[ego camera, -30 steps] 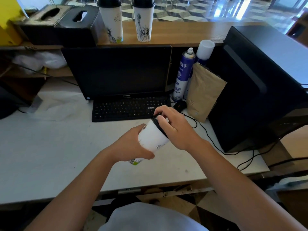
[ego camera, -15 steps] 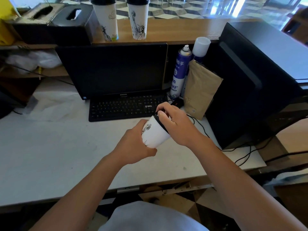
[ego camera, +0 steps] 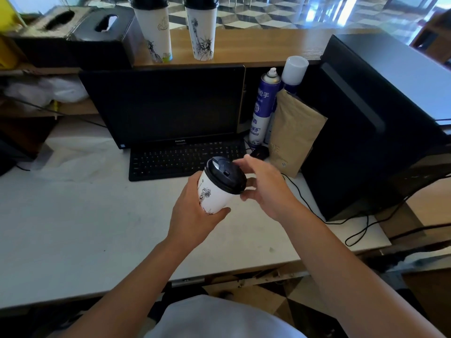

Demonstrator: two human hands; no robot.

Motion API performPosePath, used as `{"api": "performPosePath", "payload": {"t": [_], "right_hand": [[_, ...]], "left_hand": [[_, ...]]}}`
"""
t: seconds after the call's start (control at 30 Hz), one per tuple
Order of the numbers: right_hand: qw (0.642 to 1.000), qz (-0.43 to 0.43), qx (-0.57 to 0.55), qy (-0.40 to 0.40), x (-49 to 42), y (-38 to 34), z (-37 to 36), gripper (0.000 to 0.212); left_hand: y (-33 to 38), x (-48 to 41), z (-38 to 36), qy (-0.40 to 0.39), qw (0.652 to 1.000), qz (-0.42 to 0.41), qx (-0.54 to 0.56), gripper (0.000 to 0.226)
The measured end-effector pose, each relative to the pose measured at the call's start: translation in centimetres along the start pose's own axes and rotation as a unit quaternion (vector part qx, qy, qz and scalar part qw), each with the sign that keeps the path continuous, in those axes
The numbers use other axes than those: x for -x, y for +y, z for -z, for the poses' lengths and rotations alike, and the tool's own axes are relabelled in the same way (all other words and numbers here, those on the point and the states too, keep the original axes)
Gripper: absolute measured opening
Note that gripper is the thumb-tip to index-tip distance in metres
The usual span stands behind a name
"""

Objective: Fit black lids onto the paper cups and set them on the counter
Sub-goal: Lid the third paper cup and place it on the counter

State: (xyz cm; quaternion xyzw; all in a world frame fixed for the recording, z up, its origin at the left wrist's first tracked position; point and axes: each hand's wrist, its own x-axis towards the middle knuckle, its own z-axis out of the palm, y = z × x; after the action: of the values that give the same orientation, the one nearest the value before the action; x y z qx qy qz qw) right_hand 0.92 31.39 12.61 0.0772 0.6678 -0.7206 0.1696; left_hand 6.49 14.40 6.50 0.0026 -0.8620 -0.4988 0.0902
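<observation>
My left hand [ego camera: 192, 215] grips a white paper cup [ego camera: 212, 196] with a black line drawing, held tilted above the white desk. A black lid [ego camera: 226, 175] sits on the cup's rim. My right hand [ego camera: 264, 185] hovers just right of the lid with its fingers spread and relaxed; its fingertips are close to the lid's edge, holding nothing. Two tall lidded paper cups [ego camera: 153, 28] [ego camera: 201, 26] stand side by side on the wooden counter [ego camera: 263, 48] at the back.
A dark monitor [ego camera: 163, 106] and black keyboard [ego camera: 180, 158] stand behind my hands. To the right are a spray can [ego camera: 263, 106], a brown paper bag [ego camera: 294, 135], a mouse [ego camera: 260, 151], a black computer tower [ego camera: 361, 123] and trailing cables. Tissue boxes [ego camera: 80, 28] sit at the counter's left.
My right hand, which was pressing the lid onto the cup, has let go and opened to the right. The cup has turned more upright, showing the lid's top.
</observation>
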Motion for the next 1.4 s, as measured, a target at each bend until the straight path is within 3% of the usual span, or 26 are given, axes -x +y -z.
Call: {"api": "performPosePath", "payload": {"t": [0.13,0.27,0.43,0.53,0.73,0.87,1.03,1.27,1.4], "right_hand": [[0.995,-0.018,-0.078,-0.065,0.3,1.1,-0.9,0.027],[0.996,-0.012,-0.071,-0.058,-0.4,1.3,-0.9,0.026],[0.999,-0.002,-0.030,-0.033,-1.6,2.0,-1.0,0.026],[1.000,0.001,0.023,-0.009,-2.5,3.2,-1.5,0.023],[0.998,-0.050,0.006,0.041,-3.9,7.3,-2.7,0.023],[0.991,-0.098,-0.072,0.063,-3.7,10.3,-3.4,0.024],[0.981,-0.149,-0.104,0.068,-3.5,13.1,-4.3,0.021],[0.981,-0.149,-0.100,0.067,-4.1,14.6,-4.6,0.025],[0.988,-0.146,-0.016,0.054,-4.2,14.8,-4.8,0.032]], "left_hand": [[-0.2,-0.7,0.1,-0.002,0.999,-0.019,0.046,0.097],[-0.7,-1.3,1.0,-0.101,0.988,0.035,0.115,0.084],[-0.8,-2.5,2.0,-0.184,0.927,0.129,0.301,0.074],[-1.4,-2.7,1.4,-0.153,0.908,0.181,0.347,0.038],[-4.8,-1.9,-0.9,-0.045,0.895,0.311,0.317,0.034],[-6.8,-0.4,-2.5,-0.044,0.918,0.280,0.276,0.047],[-8.8,0.1,-4.0,0.011,0.876,0.335,0.346,0.044],[-10.8,-0.5,-4.0,0.020,0.824,0.423,0.376,0.039],[-11.6,-0.2,-4.4,0.018,0.831,0.429,0.353,0.041]]}}
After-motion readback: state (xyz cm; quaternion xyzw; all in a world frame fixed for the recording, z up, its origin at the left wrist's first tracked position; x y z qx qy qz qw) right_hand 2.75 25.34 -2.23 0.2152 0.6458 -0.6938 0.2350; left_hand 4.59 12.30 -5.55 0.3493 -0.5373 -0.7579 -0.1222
